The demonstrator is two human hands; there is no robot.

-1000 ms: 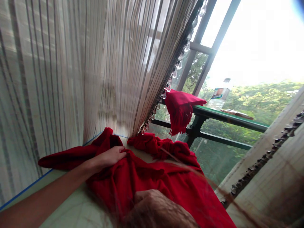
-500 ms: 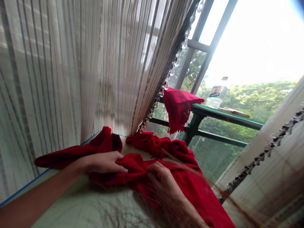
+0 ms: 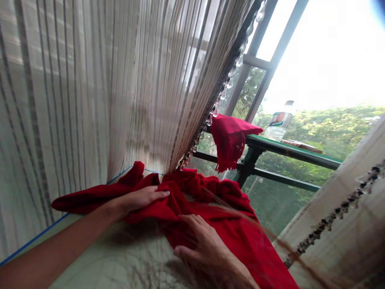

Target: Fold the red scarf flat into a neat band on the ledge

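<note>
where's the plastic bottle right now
In the head view, the plastic bottle is at upper right, on the green-topped railing, just right of the fringed red cloth.

The large cloth (image 3: 246, 241) is plain, deep red. Beneath it, the table (image 3: 99, 247) is pale green with a blue edge (image 3: 37, 235). Left of the cloth, the whitish curtain (image 3: 126, 80) carries dark lengthwise stripes. Beyond the cloth, the fringed textile (image 3: 230, 132) is solid pinkish crimson, the railing (image 3: 294, 154) blackish green, and the foliage (image 3: 343, 124) mixed green and yellow-green.
</note>
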